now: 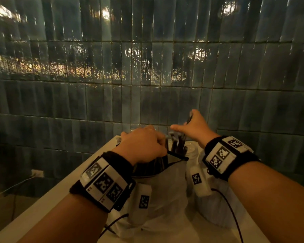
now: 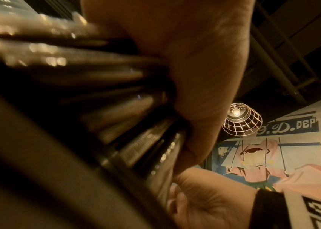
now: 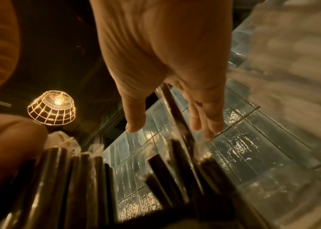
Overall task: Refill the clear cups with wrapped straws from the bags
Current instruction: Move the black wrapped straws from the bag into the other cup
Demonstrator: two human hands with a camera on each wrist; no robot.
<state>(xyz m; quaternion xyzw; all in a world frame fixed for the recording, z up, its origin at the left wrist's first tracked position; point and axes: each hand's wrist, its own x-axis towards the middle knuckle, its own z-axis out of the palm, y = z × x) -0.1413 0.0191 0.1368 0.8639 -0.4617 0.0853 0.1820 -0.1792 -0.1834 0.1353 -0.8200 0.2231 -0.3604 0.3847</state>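
Head view: left hand [image 1: 142, 146] grips straw bundle [image 1: 176, 144]; right hand [image 1: 194, 127] apparently pinches one straw [image 1: 189, 117] above.

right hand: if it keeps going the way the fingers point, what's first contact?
Likely the tiled wall. The right hand points forward past the straws, one straw between its fingers, and nothing else shows in line. Depth to the wall is unclear.

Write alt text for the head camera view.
A person's left hand grips a bundle of dark wrapped straws above a plastic bag on a pale counter, while the right hand lifts a single straw. Behind is a glossy dark tiled wall.
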